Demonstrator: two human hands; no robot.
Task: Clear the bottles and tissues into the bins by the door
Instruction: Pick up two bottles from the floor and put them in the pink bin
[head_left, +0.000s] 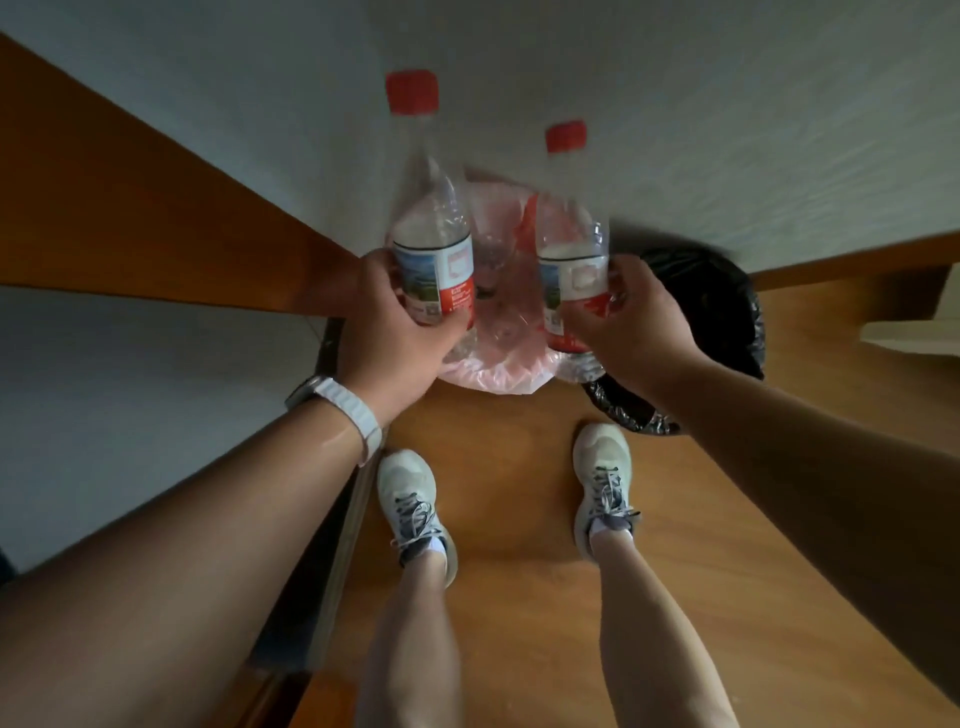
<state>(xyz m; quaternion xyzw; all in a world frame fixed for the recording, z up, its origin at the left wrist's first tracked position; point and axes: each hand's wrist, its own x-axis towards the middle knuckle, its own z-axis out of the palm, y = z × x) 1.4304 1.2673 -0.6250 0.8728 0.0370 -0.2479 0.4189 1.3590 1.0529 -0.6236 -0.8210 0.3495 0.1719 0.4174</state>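
- Wood floor (519, 525) fills the lower frame; white sneakers (410, 499) stand on it at centre.
- Left hand (387, 317) fingers curl round left bottle (434, 244); right hand (636, 322) grips right bottle (571, 280); both bottles are over the pink-lined bin (498, 376).
- Black-lined bin (727, 280) sits just right of it; white wall (727, 130) runs across the upper frame.

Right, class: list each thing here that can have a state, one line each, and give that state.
Left bottle: cap on, gripped by left hand.
Right bottle: cap on, gripped by right hand.
Pink-lined bin: lidless, clear plastic inside.
Black-lined bin: lidless, contents hidden.
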